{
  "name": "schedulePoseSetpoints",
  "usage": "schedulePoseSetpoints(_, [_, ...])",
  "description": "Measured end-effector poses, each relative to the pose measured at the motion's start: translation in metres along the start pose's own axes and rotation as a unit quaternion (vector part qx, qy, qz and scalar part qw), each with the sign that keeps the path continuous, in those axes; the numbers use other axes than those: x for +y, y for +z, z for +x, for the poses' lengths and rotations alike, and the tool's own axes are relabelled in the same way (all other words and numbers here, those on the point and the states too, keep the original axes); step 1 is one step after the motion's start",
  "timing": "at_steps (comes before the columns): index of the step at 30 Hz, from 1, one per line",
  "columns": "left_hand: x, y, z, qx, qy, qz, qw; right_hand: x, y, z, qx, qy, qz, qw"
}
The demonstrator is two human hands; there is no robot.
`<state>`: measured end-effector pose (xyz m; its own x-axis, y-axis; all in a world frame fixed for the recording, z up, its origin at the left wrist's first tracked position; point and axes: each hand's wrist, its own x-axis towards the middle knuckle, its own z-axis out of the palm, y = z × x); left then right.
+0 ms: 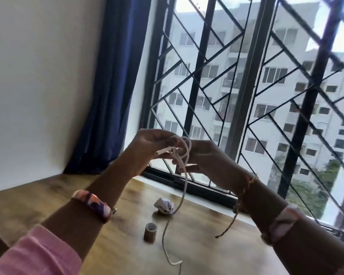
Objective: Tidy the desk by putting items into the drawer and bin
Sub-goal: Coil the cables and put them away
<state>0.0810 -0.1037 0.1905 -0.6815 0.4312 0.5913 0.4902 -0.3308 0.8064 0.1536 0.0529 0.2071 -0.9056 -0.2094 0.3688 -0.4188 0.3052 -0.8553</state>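
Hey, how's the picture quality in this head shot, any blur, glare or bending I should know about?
Head view: motion blur softens both hands, left hand and right hand, and the white cable; window daylight blows out at top; wide-angle lens bends and tilts the window bars; desk reflects soft glare.

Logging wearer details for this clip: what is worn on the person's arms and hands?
The left arm has a pink sleeve pushed back and a broad patterned band in orange, purple and white. The right arm wears a similar pale patterned band, a thin gold-coloured bracelet and a thread bracelet with a loose dangling end. Both hands are bare.
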Motion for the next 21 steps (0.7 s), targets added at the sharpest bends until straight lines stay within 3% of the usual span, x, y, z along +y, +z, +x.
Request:
schedulePoseSetpoints(2, [0.008,0.005,0.000,0.012,0.035,0.021,0.999,-0.003,-0.006,-0.005,0.014,0.015,0.006,1.000])
schedulePoseSetpoints(6, [0.026,0.002,-0.007,0.057,0.059,0.073,0.994,-0.020,-0.022,-0.014,0.128,0.014,0.003,0.992])
schedulePoseSetpoints(9, [0.038,0.006,-0.017,0.071,0.078,0.131,0.986,-0.032,-0.036,-0.027,0.183,0.032,0.135,0.973])
schedulePoseSetpoints(13, [0.060,0.021,-0.040,0.020,0.122,0.242,0.962,-0.036,-0.056,-0.044,0.276,0.065,0.329,0.901])
schedulePoseSetpoints(18, [0.078,0.020,-0.068,0.036,0.149,0.360,0.920,-0.054,-0.069,-0.077,0.244,0.067,0.398,0.882])
schedulePoseSetpoints(21, [0.083,0.026,-0.085,0.052,0.168,0.390,0.904,-0.071,-0.066,-0.089,0.278,0.060,0.399,0.872])
